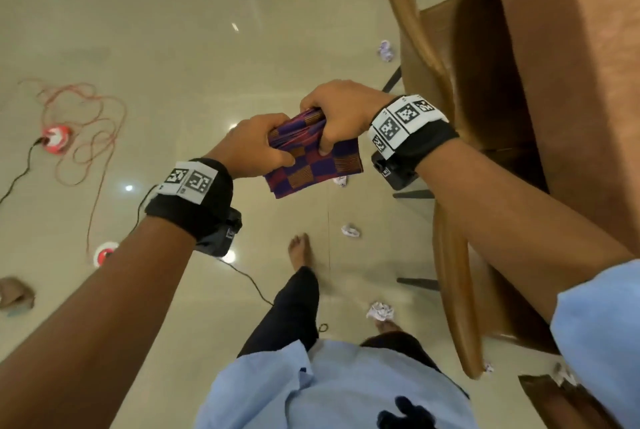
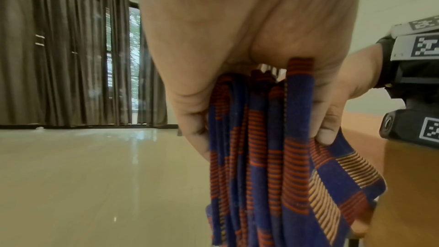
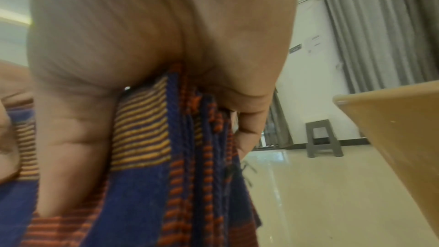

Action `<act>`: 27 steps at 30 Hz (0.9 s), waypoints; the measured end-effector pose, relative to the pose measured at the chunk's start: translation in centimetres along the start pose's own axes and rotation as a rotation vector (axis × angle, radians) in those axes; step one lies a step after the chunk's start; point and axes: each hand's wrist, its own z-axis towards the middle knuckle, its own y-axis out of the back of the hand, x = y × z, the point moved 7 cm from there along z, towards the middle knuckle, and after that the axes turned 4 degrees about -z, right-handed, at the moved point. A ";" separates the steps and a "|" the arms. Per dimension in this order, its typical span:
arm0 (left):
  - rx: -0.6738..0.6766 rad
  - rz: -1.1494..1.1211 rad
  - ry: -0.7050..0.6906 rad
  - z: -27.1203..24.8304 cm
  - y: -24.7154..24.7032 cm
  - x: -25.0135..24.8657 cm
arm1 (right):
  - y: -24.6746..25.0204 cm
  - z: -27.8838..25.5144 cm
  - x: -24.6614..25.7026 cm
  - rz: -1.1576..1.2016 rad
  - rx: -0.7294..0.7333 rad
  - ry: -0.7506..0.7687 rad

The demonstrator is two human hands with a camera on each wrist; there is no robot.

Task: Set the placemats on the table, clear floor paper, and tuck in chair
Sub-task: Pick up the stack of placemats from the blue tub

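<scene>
Shiny tile floor (image 1: pixel 207 13) below your left hand (image 1: pixel 252 148) and right hand (image 1: pixel 341 110), both clutching folded placemats (image 1: pixel 311 165); paper wads (image 1: pixel 350 230) underneath, chair (image 1: pixel 481 89) just right.

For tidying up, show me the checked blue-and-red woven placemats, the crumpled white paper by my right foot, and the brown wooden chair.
Placemats (image 1: pixel 313 165): head view, checked front face.
Crumpled paper (image 1: pixel 380 311): head view, middle of the ball.
Wooden chair (image 1: pixel 478 75): head view, seat.

No words or numbers could be read. Black-and-white square coded markers were borne by the left wristband (image 1: pixel 188 181) and the right wristband (image 1: pixel 403 122). Small marks on the left wrist camera (image 1: pixel 227 233) and right wrist camera (image 1: pixel 393 170), and paper notices (image 3: pixel 313 41) on the wall (image 3: pixel 308 82), were too blurred to be read.
</scene>
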 end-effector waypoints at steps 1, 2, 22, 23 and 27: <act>0.026 0.005 -0.011 2.2 1.6 0.1 | 1.2 1.7 -0.7 0.013 -0.015 -0.023; 0.050 0.021 -0.031 3.9 2.9 -0.1 | 2.2 2.8 -1.5 0.026 -0.040 -0.048; 0.613 0.245 -0.413 27.2 13.9 -29.7 | 26.8 -4.1 -19.9 0.587 -0.388 -0.385; 0.644 0.256 -0.422 27.9 13.5 -31.2 | 27.2 -5.0 -20.6 0.631 -0.402 -0.377; 0.745 0.322 -0.488 31.5 10.7 -37.3 | 28.3 -8.7 -25.6 0.751 -0.530 -0.482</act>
